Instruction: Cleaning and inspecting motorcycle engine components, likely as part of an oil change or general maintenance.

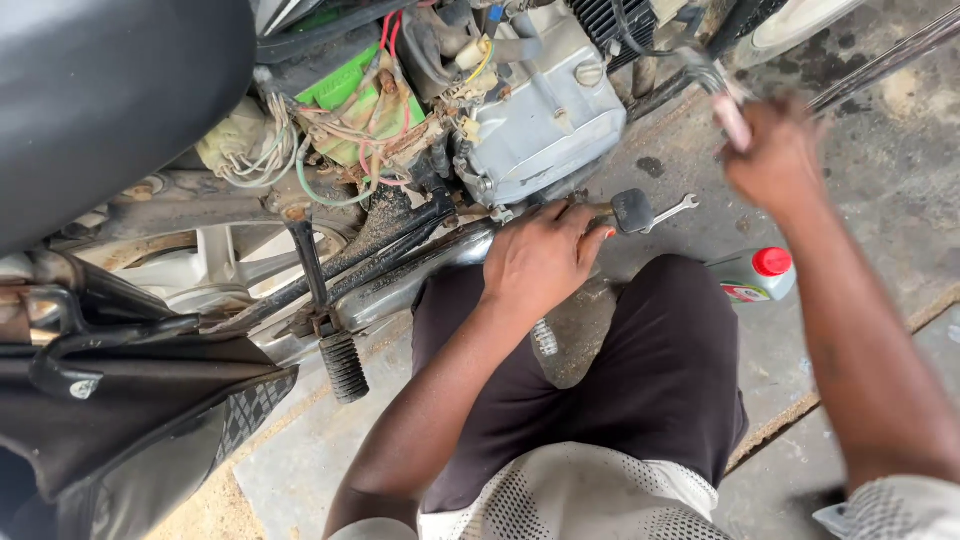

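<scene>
At the bottom of the frame, the person's knees in dark shorts fill the foreground above the stained concrete floor. Just above them, at centre, the left hand is pressed against the lower edge of the silver ribbed metal engine casing of the motorcycle, fingers curled around something small by the black rubber-tipped foot lever; what it pinches I cannot tell. A slim silver open-ended spanner lies on the floor just beside that lever. Right of it stands a small grey plastic bottle with a red cap. In the upper right, the blurred right hand is closed around a pale-handled metal tool, lifted near the engine. The work looks mid-way through a fastening step low on the casing; the next move seems to call for bringing the tool to where the left hand steadies.
</scene>
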